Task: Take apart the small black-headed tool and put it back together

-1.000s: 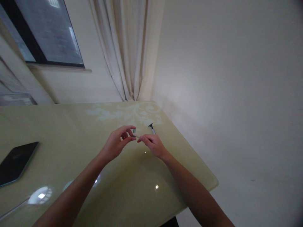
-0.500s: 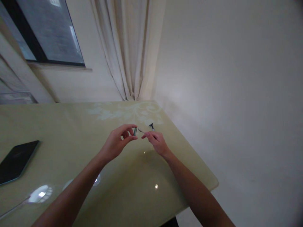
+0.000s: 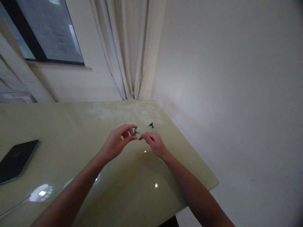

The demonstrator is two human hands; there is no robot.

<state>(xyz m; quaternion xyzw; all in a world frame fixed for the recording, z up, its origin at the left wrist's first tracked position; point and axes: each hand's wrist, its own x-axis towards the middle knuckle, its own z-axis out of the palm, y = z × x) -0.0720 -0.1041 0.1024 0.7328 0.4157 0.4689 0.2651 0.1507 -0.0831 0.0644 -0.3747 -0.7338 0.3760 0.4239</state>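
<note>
Between thumb and fingertips, my left hand (image 3: 121, 136) pinches a small dark, narrow piece (image 3: 135, 131) held upright above the table. My right hand (image 3: 154, 142) is closed on a thin light-coloured stick (image 3: 139, 132), whose tip meets the narrow piece or lies just in front of it. Behind my right hand, a razor-like tool (image 3: 152, 127) with a dark head and a pale handle rests on the table; the handle's lower end is hidden by the hand.
The glossy yellowish table (image 3: 106, 189) ends in a rounded corner at the right. A dark tablet (image 3: 17, 159) lies at the left, with a thin cable (image 3: 15, 207) nearer me. A curtain (image 3: 129, 47) hangs beyond the far edge, and a wall stands at the right.
My right hand has moved slightly left, and the stick's tip has closed the gap to the narrow piece. My left hand has stayed nearly still.
</note>
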